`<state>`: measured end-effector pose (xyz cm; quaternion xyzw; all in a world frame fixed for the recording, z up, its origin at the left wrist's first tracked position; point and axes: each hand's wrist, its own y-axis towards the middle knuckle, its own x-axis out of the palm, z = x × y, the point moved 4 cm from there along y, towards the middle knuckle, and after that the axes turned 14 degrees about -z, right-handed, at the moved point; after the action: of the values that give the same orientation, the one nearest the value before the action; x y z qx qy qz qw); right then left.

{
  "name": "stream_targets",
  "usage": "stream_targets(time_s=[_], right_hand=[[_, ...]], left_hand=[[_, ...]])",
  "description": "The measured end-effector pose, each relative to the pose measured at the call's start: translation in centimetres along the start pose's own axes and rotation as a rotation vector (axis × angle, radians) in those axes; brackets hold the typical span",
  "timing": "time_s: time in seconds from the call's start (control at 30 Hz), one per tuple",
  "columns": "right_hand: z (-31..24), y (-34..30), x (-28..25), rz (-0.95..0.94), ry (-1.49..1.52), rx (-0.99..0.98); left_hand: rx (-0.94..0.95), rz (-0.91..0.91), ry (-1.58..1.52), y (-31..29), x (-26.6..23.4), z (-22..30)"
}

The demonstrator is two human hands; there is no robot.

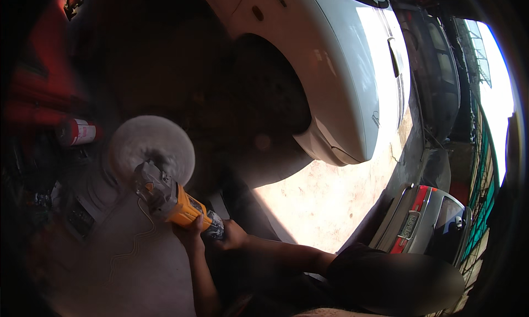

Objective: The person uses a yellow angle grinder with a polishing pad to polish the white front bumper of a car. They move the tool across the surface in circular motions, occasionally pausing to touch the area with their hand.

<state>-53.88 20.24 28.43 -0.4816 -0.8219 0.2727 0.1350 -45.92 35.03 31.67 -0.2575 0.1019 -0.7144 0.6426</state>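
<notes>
A yellow-and-grey power polisher [184, 207] is in both my hands, its head tilted up and to the left. The round, pale, fluffy pad [173, 138] on its head looks smeared. My left hand [190, 230] wraps the yellow body from below, its fingers partly hidden. Farther back, my right hand [234, 237] is closed around the dark rear end. Beyond the pad is a dark, shadowed area where I cannot make out a surface, nor whether the pad touches anything.
A white car [336, 80] with a dark wheel arch stands ahead on the right. A silver car [427, 223] is at lower right, a dark car [441, 69] farther off. At left are a red can [80, 132] and red surfaces. A thin pale cord [135, 242] trails over the floor [149, 284].
</notes>
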Motion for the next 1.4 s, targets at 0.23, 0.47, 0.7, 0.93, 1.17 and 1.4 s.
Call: stream_targets(time_s=[0.23, 0.47, 0.7, 0.93, 1.17, 1.4], right_hand=[[1.2, -2.3, 0.3, 0.054, -0.368, 0.092], [2.0, -4.2, -6.3, 0.051, -0.39, 0.009], [-2.4, -5.5, -14.4, 0.102, -0.311, -0.197], [-6.1, -7.9, -18.0, 0.32, -0.283, -0.385], [-7.0, -21.8, -28.1, 0.11, -0.061, -0.704], [-9.1, -27.4, -23.8, -0.751, 0.209, -1.397]], left_hand=[[-0.198, 0.294, -0.33, -2.1, -1.5, -8.4], [-0.063, 0.072, -0.209, -0.8, 4.5, -6.2], [0.087, -0.091, -0.085, 2.3, 13.1, 3.9], [0.351, -0.321, -0.073, 2.6, 18.3, 9.0], [0.622, -0.501, -0.03, 3.7, 19.0, 9.5], [0.87, -0.407, 0.078, 3.4, 19.8, 10.2]])
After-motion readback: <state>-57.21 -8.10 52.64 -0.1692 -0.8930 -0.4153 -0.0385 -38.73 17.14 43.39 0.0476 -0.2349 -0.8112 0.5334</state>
